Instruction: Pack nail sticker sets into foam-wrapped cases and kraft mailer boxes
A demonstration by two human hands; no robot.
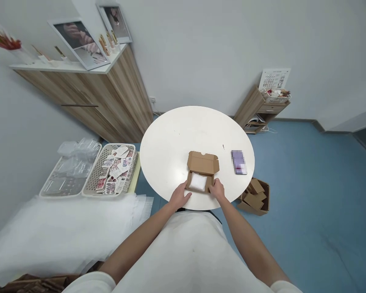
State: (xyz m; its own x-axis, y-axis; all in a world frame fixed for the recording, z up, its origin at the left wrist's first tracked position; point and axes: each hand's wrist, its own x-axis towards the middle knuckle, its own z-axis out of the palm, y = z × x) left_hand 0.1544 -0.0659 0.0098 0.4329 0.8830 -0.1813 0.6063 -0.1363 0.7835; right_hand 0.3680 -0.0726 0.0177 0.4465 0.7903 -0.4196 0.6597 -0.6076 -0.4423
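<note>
An open cardboard box (203,162) lies near the front edge of the round white table (167,138), its lid folded back away from me. Inside sits a white, soft-looking packet (198,182), taking up the left and middle of the box. My left hand (179,196) grips the box's left front corner, thumb stretched along the front. At the right front corner, my right hand (216,189) has its fingers bent around the wall, some of them over the inside. Farther right on the table rests a purple item (238,162), blurred out in the picture.
Left of the table stand a white basket (88,189) of printed cards and another with clear plastic packaging (76,167). White sheets (64,228) are stacked nearer me. A carton (266,199) of cardboard pieces is on the floor at right. Wooden cabinets (131,93) line the wall.
</note>
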